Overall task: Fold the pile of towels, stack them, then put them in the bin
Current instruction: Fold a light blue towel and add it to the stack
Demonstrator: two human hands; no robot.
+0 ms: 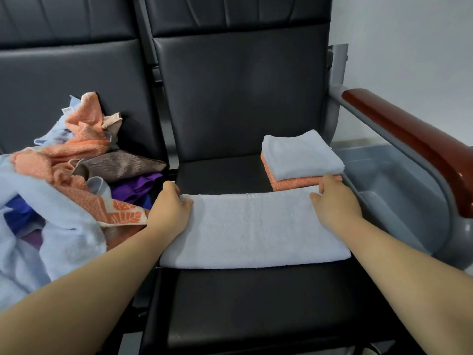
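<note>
Towel in work: a light blue terry towel, folded into a long band, lies flat across the black seat with its long side running left to right. The left hand grips its far left corner, the right hand its far right corner.
Stack: a folded light blue square sits on a folded orange towel at the seat's far right, just behind the band.
Pile: the unfolded towels lie crumpled on the neighbouring seat to the left, in orange pattern, light blue, brown and purple.
Bin: a grey plastic bin, open-topped, stands right of the seat, below the armrest.
</note>
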